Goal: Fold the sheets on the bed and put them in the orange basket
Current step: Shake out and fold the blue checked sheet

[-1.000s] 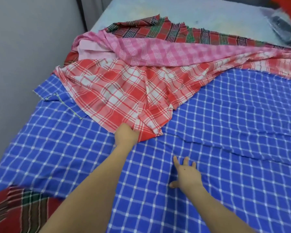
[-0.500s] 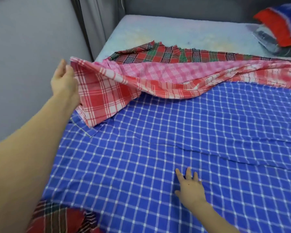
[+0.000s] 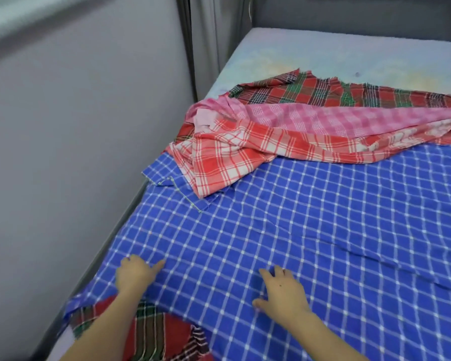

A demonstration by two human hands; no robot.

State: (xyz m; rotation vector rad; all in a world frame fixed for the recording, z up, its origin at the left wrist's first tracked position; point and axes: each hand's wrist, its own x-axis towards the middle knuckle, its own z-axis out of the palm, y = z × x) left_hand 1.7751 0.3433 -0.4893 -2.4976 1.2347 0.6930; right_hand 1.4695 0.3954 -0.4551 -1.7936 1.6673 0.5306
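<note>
A blue sheet with a white grid [image 3: 310, 230] lies spread over most of the bed. My left hand [image 3: 136, 274] rests on it near the left edge, fingers loosely curled, holding nothing. My right hand [image 3: 284, 290] lies flat on it, fingers apart. A red-and-white plaid sheet [image 3: 232, 157] sits bunched at the blue sheet's far left. Behind it lie a pink checked sheet [image 3: 323, 118] and a red-green tartan sheet [image 3: 323, 92]. The orange basket is not in view.
A grey wall [image 3: 76, 126] runs close along the bed's left side. Bare pale mattress [image 3: 336, 56] shows at the far end, against a grey headboard [image 3: 349, 14]. Another piece of red-green tartan cloth [image 3: 154, 334] lies under my left forearm at the near edge.
My left hand let go of the red-and-white sheet after flinging it back, and came down onto the blue sheet. The red-and-white sheet now lies bunched farther back. My right hand stayed put.
</note>
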